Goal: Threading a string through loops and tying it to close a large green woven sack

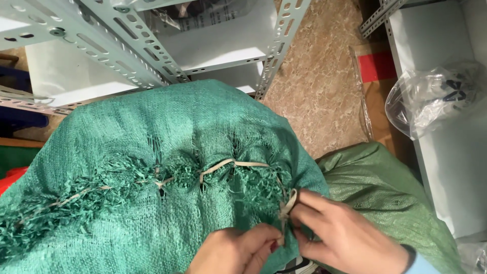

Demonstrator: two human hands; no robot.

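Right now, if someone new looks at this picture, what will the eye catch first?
The big green woven sack fills the middle and left, its frayed mouth laced shut with pale cord. At the bottom, the left hand and right hand pinch the cord's end at the sack's right edge. Grey slotted metal shelving stands behind, and a crumpled clear plastic bag lies on the white shelf at the right.

Your two bare hands, left hand with dark red nail polish, right hand with a light blue sleeve cuff behind it
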